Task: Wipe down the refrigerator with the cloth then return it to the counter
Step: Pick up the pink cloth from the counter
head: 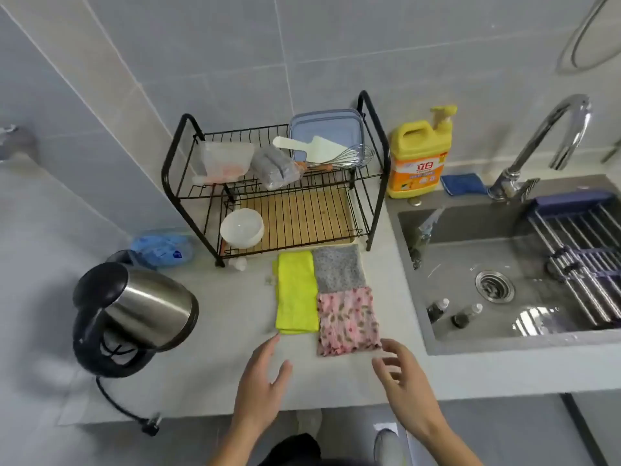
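Kettle: steel with black lid and base, at the left of the counter; cord trails over the front edge.
Blue bag: crumpled, behind the kettle.
Dish rack: black wire, two tiers, against the wall; white bowl on the lower tier.
Left hand: palm turned inward, fingers straight and slightly apart, holding nothing; longest fingertip just short of the yellow cloth's near edge.
Yellow cloth: folded flat on the counter in front of the rack.
Grey cloth: folded, touching the yellow cloth's right side.
Pink floral cloth: folded, directly in front of the grey cloth.
Right hand: fingers loosely spread, blurred, holding nothing; tips beside the pink floral cloth's near right corner, contact not discernible.
Detergent bottle: yellow, upright behind the sink's left corner.
Sink: grey basin, right of the cloths.
Faucet: chrome, arched over the basin.
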### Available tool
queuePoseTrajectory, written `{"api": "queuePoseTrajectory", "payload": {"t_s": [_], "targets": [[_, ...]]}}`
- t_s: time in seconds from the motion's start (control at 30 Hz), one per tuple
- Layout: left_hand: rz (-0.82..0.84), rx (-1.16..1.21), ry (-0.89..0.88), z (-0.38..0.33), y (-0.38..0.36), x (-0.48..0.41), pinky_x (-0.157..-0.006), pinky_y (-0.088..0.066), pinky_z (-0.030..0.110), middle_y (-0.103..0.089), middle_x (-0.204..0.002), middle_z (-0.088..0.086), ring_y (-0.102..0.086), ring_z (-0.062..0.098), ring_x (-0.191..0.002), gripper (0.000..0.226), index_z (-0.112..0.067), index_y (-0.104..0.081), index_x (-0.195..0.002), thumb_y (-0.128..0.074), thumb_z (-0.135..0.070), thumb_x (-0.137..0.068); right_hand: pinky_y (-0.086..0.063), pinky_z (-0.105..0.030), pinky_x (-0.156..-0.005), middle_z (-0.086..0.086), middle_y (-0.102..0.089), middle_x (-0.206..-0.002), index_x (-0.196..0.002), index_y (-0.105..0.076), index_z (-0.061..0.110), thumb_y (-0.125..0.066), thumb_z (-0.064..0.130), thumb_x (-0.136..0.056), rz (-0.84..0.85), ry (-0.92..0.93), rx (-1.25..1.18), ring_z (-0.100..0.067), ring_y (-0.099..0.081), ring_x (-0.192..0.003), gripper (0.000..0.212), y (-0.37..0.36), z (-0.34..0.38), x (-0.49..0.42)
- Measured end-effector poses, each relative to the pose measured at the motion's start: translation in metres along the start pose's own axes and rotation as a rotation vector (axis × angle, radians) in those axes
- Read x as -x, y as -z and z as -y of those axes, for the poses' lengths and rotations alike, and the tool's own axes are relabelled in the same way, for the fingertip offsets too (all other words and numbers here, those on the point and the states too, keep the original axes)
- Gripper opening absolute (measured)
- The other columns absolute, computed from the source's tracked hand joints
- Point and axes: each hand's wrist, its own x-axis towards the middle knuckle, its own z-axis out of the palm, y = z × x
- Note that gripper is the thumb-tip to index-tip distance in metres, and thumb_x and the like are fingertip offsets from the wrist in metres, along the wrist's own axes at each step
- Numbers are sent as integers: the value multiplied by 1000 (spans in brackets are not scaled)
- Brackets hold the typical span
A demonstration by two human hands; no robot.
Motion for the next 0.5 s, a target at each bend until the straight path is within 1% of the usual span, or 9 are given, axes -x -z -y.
{"api": "queuePoseTrajectory", "payload": {"t_s": [0.1,0.17,0.2,0.23,0.3,0.33,0.37,0.43,0.5], "targets": [[101,-291,-181,15,3,-34,-122,-33,32,-44,-157,-15,-38,9,-148,58,-29,-48,-154,-57,-44,-98,-52,-26,-96,13,-52,-132,-138,-47,36,-63,35,-103,11,23,181,-6,-60,-114,39,-32,0,-16],[152,-423,-306,26,-2,-59,-123,-35,42,-44,-160,-7,-34,16,-151,63,-27,-54,-149,-50,-51,-91,-53,-32,-100,13,-52,-134,-135,-55,33,-65,36,-102,-9,67,279,-11,-62,-117,34,-54,-2,-24],[186,-473,-377,30,-5,-70,-124,-34,46,-40,-164,-5,-28,18,-154,65,-27,-54,-149,-49,-52,-89,-51,-31,-101,12,-52,-139,-135,-59,30,-65,38,-102,-14,100,337,-15,-61,-121,34,-66,-3,-29],[244,-531,-428,31,-6,-82,-128,-26,46,-30,-170,-4,-18,18,-159,69,-29,-49,-153,-47,-55,-89,-48,-29,-102,9,-51,-145,-138,-61,28,-64,40,-102,-12,114,398,-18,-59,-127,38,-77,-3,-34],[358,-667,-489,31,-5,-104,-131,2,38,4,-175,-8,12,13,-161,84,-35,-22,-164,-36,-67,-89,-44,-32,-107,1,-46,-157,-144,-59,26,-65,45,-101,-8,117,506,-25,-48,-141,47,-95,-6,-44],[409,-735,-512,32,-5,-114,-129,13,34,17,-174,-8,23,12,-159,90,-35,-9,-166,-31,-73,-87,-45,-37,-110,-3,-43,-160,-147,-57,25,-67,49,-99,-30,114,551,-28,-43,-145,55,-104,-9,-48],[441,-779,-543,30,-5,-121,-127,18,33,24,-172,-8,29,11,-157,95,-35,-2,-166,-29,-78,-85,-47,-41,-110,-6,-44,-161,-149,-56,23,-72,52,-94,-60,94,600,-31,-41,-147,64,-112,-13,-51],[469,-774,-571,29,-6,-130,-126,19,30,25,-172,-7,33,10,-155,102,-31,-2,-167,-32,-82,-83,-47,-45,-109,-10,-53,-152,-149,-57,18,-85,56,-79,-123,96,710,-37,-49,-139,85,-123,-24,-59],[480,-742,-579,28,-5,-135,-124,19,25,19,-173,-7,31,9,-155,103,-29,-9,-167,-39,-81,-82,-42,-44,-108,-13,-60,-140,-142,-64,14,-94,52,-66,-189,144,763,-40,-58,-124,90,-127,-26,-68]]}}
